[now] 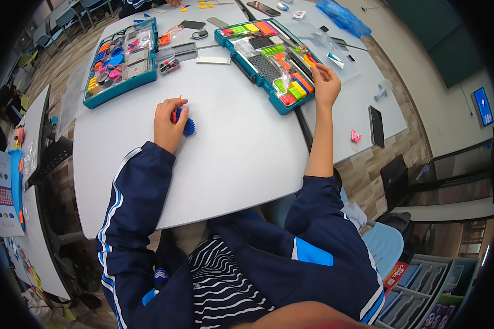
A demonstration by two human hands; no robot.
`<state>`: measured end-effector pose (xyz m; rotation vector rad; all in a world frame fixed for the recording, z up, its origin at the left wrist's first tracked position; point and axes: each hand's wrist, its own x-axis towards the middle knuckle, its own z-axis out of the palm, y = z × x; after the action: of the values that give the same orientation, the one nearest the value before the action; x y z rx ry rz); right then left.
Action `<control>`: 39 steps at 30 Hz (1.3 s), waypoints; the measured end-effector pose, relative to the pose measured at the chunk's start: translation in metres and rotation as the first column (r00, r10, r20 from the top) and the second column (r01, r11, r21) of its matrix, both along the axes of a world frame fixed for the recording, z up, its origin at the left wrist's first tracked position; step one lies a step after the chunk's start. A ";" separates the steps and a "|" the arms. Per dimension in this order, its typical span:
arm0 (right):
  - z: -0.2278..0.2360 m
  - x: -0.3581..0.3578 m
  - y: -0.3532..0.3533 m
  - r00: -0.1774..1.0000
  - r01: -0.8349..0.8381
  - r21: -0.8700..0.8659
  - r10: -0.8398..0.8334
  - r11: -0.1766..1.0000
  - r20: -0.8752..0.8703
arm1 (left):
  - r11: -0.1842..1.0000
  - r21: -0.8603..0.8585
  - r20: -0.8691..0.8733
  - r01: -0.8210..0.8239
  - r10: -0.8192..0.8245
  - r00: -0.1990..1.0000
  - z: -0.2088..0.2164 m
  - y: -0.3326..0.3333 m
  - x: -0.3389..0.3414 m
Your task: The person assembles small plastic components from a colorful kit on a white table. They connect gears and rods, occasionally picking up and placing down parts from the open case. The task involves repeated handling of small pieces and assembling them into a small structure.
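My left hand (169, 124) rests on the white table, its fingers closed around a small build with a blue toothed gear (189, 127) and a bit of red. The palm hides most of that build. Out to the right, my right hand (326, 86) reaches the right edge of a teal case (282, 106) full of coloured building parts. Its thumb and fingertips are pinched together beside yellow and red pieces (309, 59) in the case. Whether a part sits between those fingertips, I cannot make out.
Another open teal case (121, 92) with blue gears and other parts stands at the far left. Between the cases lie a white beam (213, 60), a black cable (200, 34) and a small packet (169, 66). A phone (376, 126) and a pink piece (355, 136) lie at the right.
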<state>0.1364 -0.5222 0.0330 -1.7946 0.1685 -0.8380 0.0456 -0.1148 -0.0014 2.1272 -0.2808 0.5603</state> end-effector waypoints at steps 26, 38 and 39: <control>-0.024 0.014 -0.041 0.976 0.217 0.058 -0.219 0.974 0.018 | 0.998 -0.057 -0.053 0.024 -0.027 0.998 -0.007 0.006 0.005; -0.012 0.003 -0.046 0.983 -0.102 0.445 0.021 0.890 0.183 | 0.994 -0.101 -0.030 0.029 -0.032 0.999 -0.010 0.005 0.006; -0.014 0.003 -0.047 0.981 -0.122 0.444 0.039 0.888 0.192 | 0.995 -0.097 -0.030 0.029 -0.032 0.999 -0.009 0.005 0.006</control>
<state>0.1394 -0.5693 0.0193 -1.2709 0.1566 -0.8166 0.0517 -0.1098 -0.0107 2.0336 -0.2628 0.5121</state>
